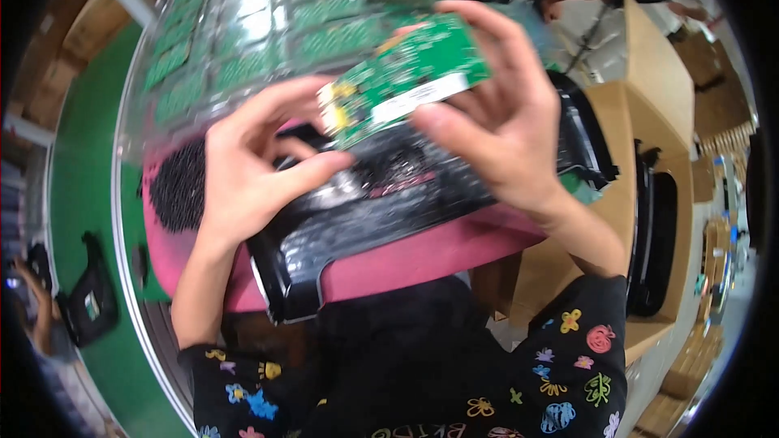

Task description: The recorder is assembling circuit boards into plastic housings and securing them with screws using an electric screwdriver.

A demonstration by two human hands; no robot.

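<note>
A green circuit board (430,57) with a white label strip is held up, tilted, in front of me. My right hand (507,113) grips its right end, thumb at the lower edge and fingers around the far side. My left hand (260,158) is at the board's left end, by the pale connectors. Its index finger meets the upper corner and its thumb lies by the lower one; the other fingers are curled. Below the board lies a glossy black plastic housing (365,223), partly hidden by my hands.
The housing rests on a pink mat (414,264). Behind it are clear plastic trays (211,40) with several green boards. A heap of small black parts (180,186) sits at the left. An open cardboard box (600,268) at the right holds black housings (653,235). Other people are nearby.
</note>
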